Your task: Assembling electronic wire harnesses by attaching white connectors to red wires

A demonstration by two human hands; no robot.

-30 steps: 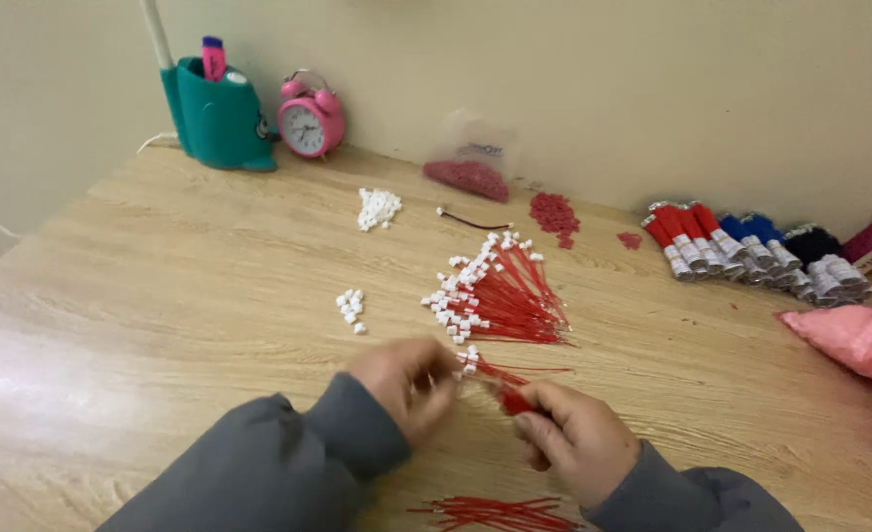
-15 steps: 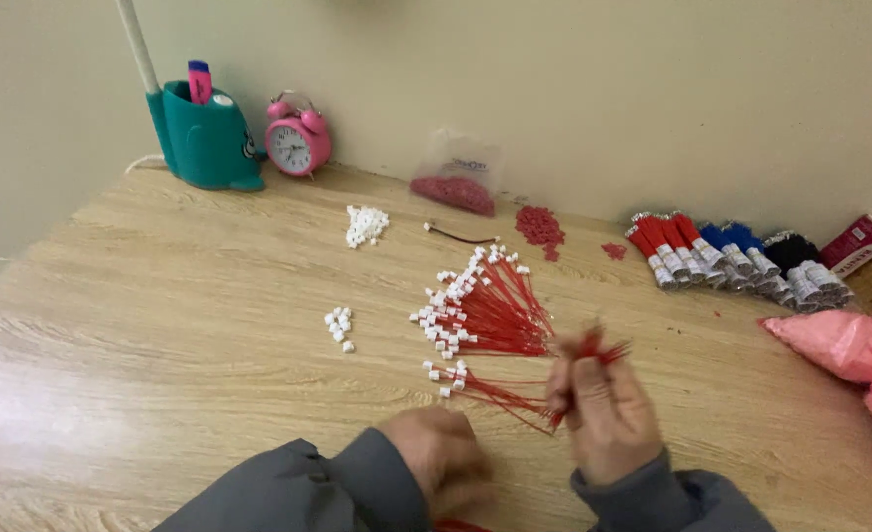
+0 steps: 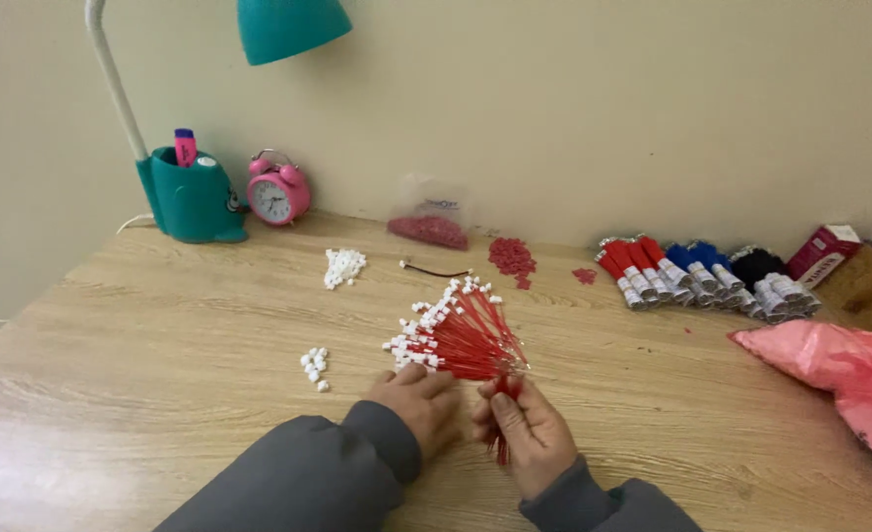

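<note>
Right hand is closed around the gathered ends of a bundle of red wires, which fans out over the counter with white plugs at its far tips. Left hand rests just beside it, fingers curled loosely onto the bundle's near edge. Small white plugs lie apart to the left.

A small clear plastic bag of red bits, with a printed label, leans at the wall, a red carton lies at the table's far right, and a pink plastic bag sprawls below it.
</note>
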